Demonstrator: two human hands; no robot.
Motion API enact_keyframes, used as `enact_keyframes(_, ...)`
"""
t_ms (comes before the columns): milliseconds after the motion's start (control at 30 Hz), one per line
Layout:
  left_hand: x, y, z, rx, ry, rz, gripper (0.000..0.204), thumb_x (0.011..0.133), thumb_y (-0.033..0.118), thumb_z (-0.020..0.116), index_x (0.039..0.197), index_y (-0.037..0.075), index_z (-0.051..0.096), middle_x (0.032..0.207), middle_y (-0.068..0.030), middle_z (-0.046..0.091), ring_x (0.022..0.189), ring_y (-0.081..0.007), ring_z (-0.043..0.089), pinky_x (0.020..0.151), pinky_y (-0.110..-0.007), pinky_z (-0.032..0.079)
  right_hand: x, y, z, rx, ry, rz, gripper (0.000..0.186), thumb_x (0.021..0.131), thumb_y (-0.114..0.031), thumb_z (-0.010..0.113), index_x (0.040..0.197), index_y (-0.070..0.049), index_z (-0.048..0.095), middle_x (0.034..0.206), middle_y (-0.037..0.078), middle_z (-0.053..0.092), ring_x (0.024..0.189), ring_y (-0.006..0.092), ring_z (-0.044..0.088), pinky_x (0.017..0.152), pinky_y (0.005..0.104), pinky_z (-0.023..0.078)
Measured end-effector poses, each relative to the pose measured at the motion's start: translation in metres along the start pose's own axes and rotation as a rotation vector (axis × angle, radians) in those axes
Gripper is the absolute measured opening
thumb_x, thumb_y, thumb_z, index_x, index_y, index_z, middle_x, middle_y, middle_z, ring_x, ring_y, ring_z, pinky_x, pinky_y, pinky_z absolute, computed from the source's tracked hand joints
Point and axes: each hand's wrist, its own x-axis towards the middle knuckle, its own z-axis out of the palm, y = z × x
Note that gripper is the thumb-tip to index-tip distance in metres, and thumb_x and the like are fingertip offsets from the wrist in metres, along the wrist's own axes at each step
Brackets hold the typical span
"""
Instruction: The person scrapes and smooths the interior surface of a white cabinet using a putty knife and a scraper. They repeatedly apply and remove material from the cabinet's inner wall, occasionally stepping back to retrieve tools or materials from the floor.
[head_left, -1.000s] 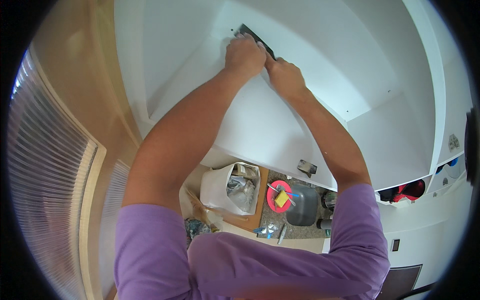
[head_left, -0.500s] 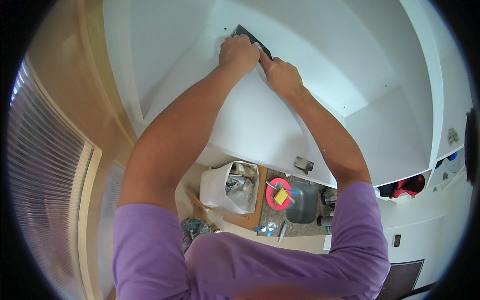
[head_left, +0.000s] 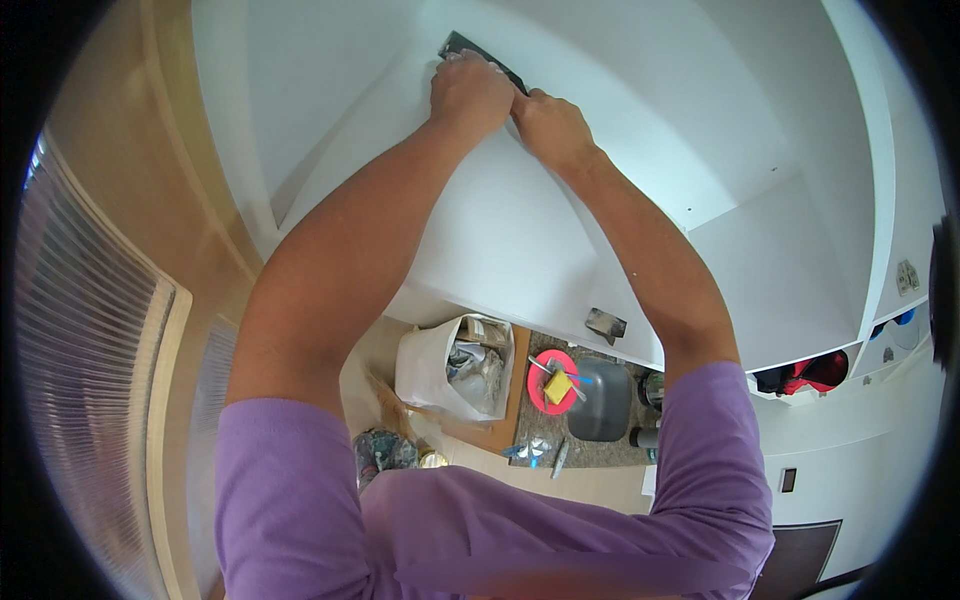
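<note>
High in the white cabinet (head_left: 490,230), a dark flat rectangular piece (head_left: 458,43) lies slantwise against the white panel. My left hand (head_left: 472,95) is closed on its near edge, fingers curled over it. Close beside it, my right hand (head_left: 553,128) grips the lower right end, and the two hands almost touch. My hands hide part of the piece, so its exact kind cannot be made out. A small smudged metal plate (head_left: 605,324) sits near the cabinet's front edge, apart from both hands.
Below are a white bag (head_left: 420,375) of crumpled material, a grey sink (head_left: 600,405), and a pink bowl (head_left: 540,398) holding a yellow sponge (head_left: 558,388). A ribbed glass panel (head_left: 90,330) in a wooden frame stands at left. A red item (head_left: 825,370) shows at right.
Both hands have moved slightly up and left along the white panel, carrying the dark piece. A small hole formerly visible beside its upper left end no longer shows. The view has shifted slightly.
</note>
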Motion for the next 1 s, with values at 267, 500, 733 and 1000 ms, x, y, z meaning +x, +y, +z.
enact_keyframes(267,0.004,0.002,-0.004,-0.022,0.089,-0.016,0.047,0.102,0.032,0.047,0.121,-0.01,0.06,0.125,-0.0296,0.064,0.116,-0.0417,0.061,0.104,-0.048,0.048,0.014,-0.003,0.006,0.016,0.093,-0.046,0.05,0.095,-0.011,0.057,0.144,-0.017,0.053,0.083,0.018,0.069,0.072,0.0375,0.071,0.065,0.0487,0.059)
enact_keyframes(500,0.0,0.006,-0.007,0.003,-0.093,-0.03,0.045,0.103,0.03,0.049,0.122,-0.01,0.059,0.127,-0.0277,0.062,0.119,-0.0376,0.061,0.103,-0.044,0.049,-0.004,-0.007,-0.012,0.011,-0.073,0.063,0.047,0.097,-0.012,0.056,0.144,-0.017,0.052,0.084,0.018,0.069,0.074,0.0368,0.071,0.065,0.0476,0.059)
enact_keyframes(733,-0.002,0.008,-0.027,-0.056,-0.018,-0.057,0.051,0.1,0.028,0.05,0.141,-0.004,0.05,0.132,-0.0246,0.06,0.121,-0.0353,0.058,0.106,-0.046,0.044,-0.024,0.021,-0.028,-0.002,0.053,0.075,0.056,0.101,-0.021,0.058,0.155,-0.026,0.042,0.081,0.017,0.068,0.067,0.0358,0.069,0.063,0.0472,0.058)
enact_keyframes(1000,0.002,-0.005,-0.014,0.228,-0.179,-0.201,0.068,0.098,0.027,0.047,0.159,0.002,0.031,0.145,-0.025,0.048,0.134,-0.0378,0.045,0.11,-0.05,0.033,-0.138,0.033,-0.076,-0.07,0.183,0.218,0.06,0.101,-0.022,0.064,0.156,-0.03,0.042,0.075,0.01,0.062,0.054,0.0272,0.064,0.049,0.0409,0.055)
